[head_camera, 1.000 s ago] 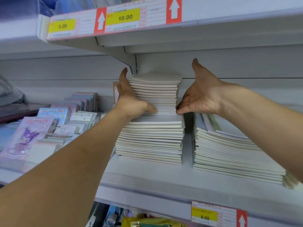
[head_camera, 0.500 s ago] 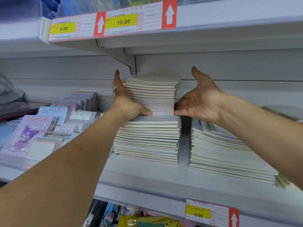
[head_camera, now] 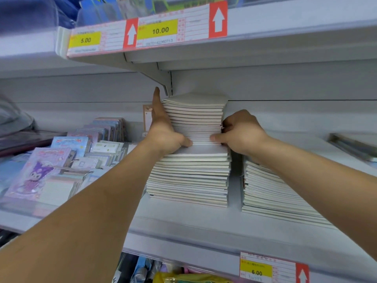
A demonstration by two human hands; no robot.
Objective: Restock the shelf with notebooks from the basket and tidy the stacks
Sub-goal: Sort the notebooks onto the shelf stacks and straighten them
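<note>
We find the shelf [head_camera: 204, 225] carrying a tall stack of notebooks [head_camera: 189, 176] at its centre, spines and page edges facing us. The upper batch of notebooks [head_camera: 194, 117] sits on this stack, set back and slightly narrower than the lower portion. The left hand [head_camera: 163, 131] lies flat against the batch's nine o'clock side, fingers straight and pointing up toward twelve o'clock, thumb laid across the front lower edge; we record these fingers as extended and pressing, not clenched. The right hand [head_camera: 240, 131] is at the batch's three o'clock side, its fingers curled against the edge and its thumb pressed on the front lower edge, so we record it as grasping the batch. A second stack of notebooks [head_camera: 271, 193] stands just beside the first at three o'clock, lower and partly hidden by the right forearm. At nine o'clock of the central stack lie the character notepads [head_camera: 40, 170], packaged and overlapping, with small ring-bound pads near them. The upper shelf edge at twelve o'clock bears price tags [head_camera: 157, 30] reading 5.00 and 10.00 with red arrow markers. A lower price tag [head_camera: 257, 270] reading 6.00 sits at five o'clock on the front rail of the shelf. No basket is visible to us.
</note>
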